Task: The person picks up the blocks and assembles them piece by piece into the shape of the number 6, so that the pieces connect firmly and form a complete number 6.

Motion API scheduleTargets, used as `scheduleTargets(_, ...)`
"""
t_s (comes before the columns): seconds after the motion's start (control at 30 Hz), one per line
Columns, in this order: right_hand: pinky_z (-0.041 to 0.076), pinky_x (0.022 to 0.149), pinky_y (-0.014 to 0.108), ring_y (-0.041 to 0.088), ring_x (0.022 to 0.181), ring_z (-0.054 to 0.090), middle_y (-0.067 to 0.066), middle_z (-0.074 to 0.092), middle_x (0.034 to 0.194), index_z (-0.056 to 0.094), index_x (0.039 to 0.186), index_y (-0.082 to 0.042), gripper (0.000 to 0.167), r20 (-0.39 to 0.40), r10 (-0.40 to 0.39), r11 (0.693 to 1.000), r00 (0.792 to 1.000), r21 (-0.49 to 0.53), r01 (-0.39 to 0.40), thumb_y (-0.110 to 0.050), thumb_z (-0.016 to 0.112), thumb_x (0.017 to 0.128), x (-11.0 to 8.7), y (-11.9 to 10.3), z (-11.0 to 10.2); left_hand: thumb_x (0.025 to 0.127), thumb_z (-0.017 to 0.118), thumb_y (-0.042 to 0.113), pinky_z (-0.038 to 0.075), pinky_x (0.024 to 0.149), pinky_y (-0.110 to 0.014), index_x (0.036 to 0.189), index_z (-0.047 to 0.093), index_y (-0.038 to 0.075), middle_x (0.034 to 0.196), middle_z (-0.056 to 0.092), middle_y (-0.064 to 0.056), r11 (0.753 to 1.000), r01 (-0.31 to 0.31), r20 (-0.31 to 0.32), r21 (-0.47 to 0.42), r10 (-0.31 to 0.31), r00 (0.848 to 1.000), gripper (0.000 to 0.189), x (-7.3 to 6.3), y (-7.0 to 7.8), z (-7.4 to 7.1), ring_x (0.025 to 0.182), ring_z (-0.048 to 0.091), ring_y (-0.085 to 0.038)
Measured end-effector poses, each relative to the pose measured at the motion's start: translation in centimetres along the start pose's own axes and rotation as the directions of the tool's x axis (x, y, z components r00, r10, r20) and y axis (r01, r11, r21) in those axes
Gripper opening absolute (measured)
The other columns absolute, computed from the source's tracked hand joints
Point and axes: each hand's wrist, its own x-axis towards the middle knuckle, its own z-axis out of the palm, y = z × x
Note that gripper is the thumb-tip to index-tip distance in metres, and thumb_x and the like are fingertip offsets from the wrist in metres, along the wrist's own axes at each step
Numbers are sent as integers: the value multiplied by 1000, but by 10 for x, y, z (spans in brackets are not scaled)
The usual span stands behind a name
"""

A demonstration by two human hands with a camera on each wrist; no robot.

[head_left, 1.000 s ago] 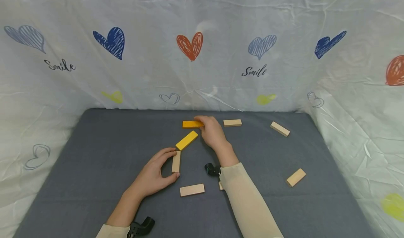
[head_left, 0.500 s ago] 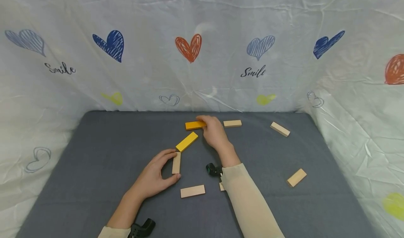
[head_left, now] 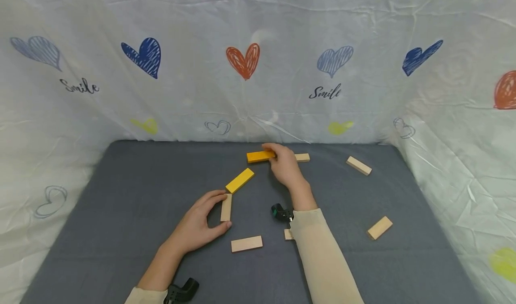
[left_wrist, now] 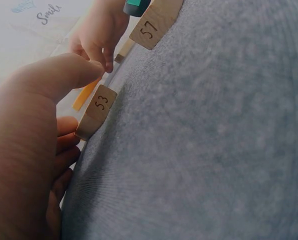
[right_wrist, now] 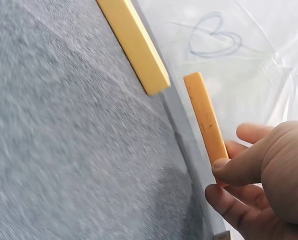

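- Hands at work over a grey counter [head_left: 141,223]: a person's left hand [head_left: 196,221] curves thumb and fingers around the two ends of a plain block [head_left: 226,207], while the right hand [head_left: 285,167], reaching farther out, pinches the right end of an orange block [head_left: 258,156].
- Nearest, a pale block [head_left: 247,244] lies almost crosswise before the left hand; in the left wrist view a block end marked "57" [left_wrist: 149,34] probably belongs to it.
- Just beyond, another wooden piece [head_left: 288,234] is partly hidden by the right sleeve [head_left: 322,250], and a slanted block [head_left: 380,228] sits well apart at right.
- Under the left hand, the plain block points its long axis away from the person; its near end reads "53". Whether the thumb presses on it cannot be told.
- At its far end, a yellow block [head_left: 240,180] slants away to the right, at or very near contact.
- Farther out, the orange block appears held clear of the cloth, beyond and right of the yellow one, long axis nearly sideways; the right hand is the nearer.
- Behind the right hand, a light block [head_left: 303,157] is partly covered.
- At back, a white sheet [head_left: 278,26] bears hearts and "Smile", twice.
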Motion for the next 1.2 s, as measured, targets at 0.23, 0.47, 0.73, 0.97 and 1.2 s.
scheduleTargets(0.23,54,113,47,29,136,63,7,70,144,70,147,-14,51,21,6,1000,1000,-15,-5,11,67,103,0,4,-7,94,88,44,46,118,-60,156,59,17,164,49,2,1000,-11,-10,1,11,1000,74,0,-1,1,152,48,-28)
scheduleTargets(0.47,53,113,48,29,135,63,5,71,143,70,147,-15,51,43,23,999,999,-36,-22,11,67,103,0,4,-10,93,88,45,46,118,-61,157,59,17,165,49,1,1000,-22,-15,9,22,1000,75,0,0,1,152,49,-30)
scheduleTargets(0.73,52,115,47,31,135,63,7,71,141,72,143,-12,47,70,20,999,997,-46,-17,11,66,103,-1,5,-11,93,88,44,47,117,-62,156,59,17,164,50,1,1000,-26,-24,17,26,999,74,0,-2,2,152,49,-30)
scheduleTargets(0.97,52,115,48,32,134,63,7,72,140,73,142,-12,46,72,23,998,997,-66,-18,11,66,103,0,6,-9,93,89,44,47,117,-62,156,59,17,164,50,1,1000,-23,-20,11,24,1000,75,1,-2,2,151,49,-30)
scheduleTargets(1.2,55,111,47,32,132,65,7,73,138,74,140,-12,46,52,28,997,998,-75,-24,13,65,103,0,6,-6,93,89,44,46,118,-61,157,59,17,165,49,0,1000,-17,-13,9,17,1000,76,0,0,0,152,48,-30)
